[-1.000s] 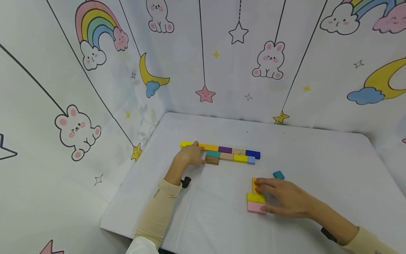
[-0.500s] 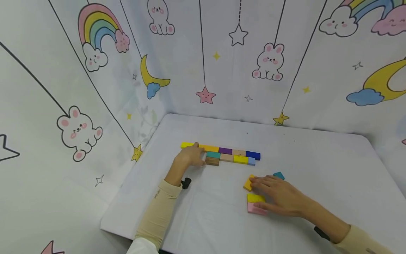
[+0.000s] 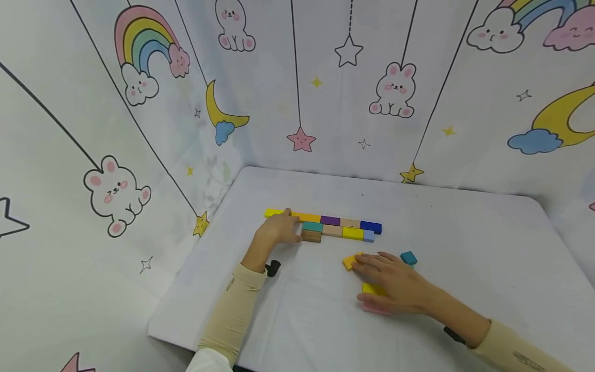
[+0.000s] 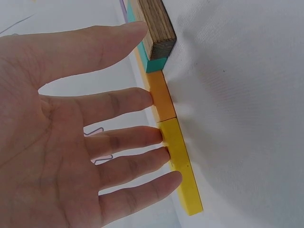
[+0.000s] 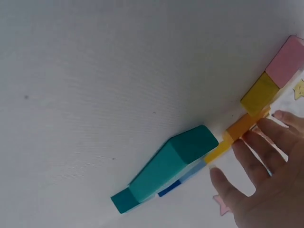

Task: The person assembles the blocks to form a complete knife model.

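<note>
My left hand [image 3: 279, 226] lies against the left end of a row of coloured blocks. In the left wrist view its straight fingers touch a yellow block [image 4: 179, 164] and an orange block [image 4: 162, 97], and the thumb reaches a brown wooden block [image 4: 159, 28]. Straight fingers of my right hand [image 3: 395, 284] touch a separate orange block [image 3: 351, 262], turned at a slant on the table. Under this hand are a yellow block [image 3: 372, 289] and a pink block [image 3: 375, 308], both partly hidden. Near its knuckles lies a teal block [image 3: 408, 258].
The back row continues right with a purple block [image 3: 330, 221] and a dark blue block [image 3: 371, 227]. In front of it sit a teal block [image 3: 312, 227], a yellow block [image 3: 353, 233] and a small light blue block [image 3: 369, 236]. White cloth covers the table [image 3: 483, 243].
My right hand has slid left, and the orange block under its fingers has moved left and turned away from the yellow and pink pair. The left hand stays put.
</note>
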